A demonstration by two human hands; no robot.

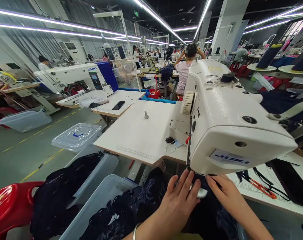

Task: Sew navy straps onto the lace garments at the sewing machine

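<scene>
My left hand [177, 200] lies flat with its fingers spread on dark navy lace fabric [138, 206] in front of a white JUKI sewing machine [223, 116]. My right hand [222, 193] rests on the same fabric right under the machine head, fingers stretched toward the needle area. Both hands press the cloth down beside a small white part [201, 192] under the machine head. The needle itself is hidden by the machine head.
A white sewing table [141, 130] extends left of the machine. Clear plastic bins [101, 196] hold more dark fabric at lower left, beside a red stool [8, 206]. Red scissors [262, 186] lie on the table at right. A second JUKI machine [73, 78] and other workers sit further back.
</scene>
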